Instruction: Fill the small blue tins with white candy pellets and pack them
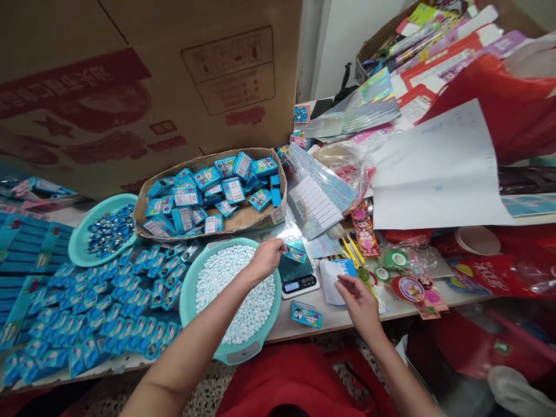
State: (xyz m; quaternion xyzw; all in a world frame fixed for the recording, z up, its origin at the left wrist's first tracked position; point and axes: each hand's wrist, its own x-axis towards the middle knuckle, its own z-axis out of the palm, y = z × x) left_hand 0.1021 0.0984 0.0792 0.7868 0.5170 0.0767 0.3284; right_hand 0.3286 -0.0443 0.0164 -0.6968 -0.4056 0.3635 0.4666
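My left hand (270, 256) reaches across a turquoise basin (186, 289) of small white candies (234, 278). Its fingers are pinched at the end of a small blue candy box (296, 251) above the digital scale (300, 285). The scale's display is lit. My right hand (359, 301) is beside a white paper packet with a blue part (333, 281); its fingers are loosely bent and apart, with nothing visibly held. Another blue candy box (306, 314) lies on the table in front of the scale.
Rows of blue boxes (108, 313) cover the table at left, near a basin (76, 231) of shiny blue pieces. A cardboard tray (208, 233) of blue boxes stands behind, against a large carton (174, 75). Tape rolls (395, 259), a yellow cutter (353, 250) and wrappers crowd the right.
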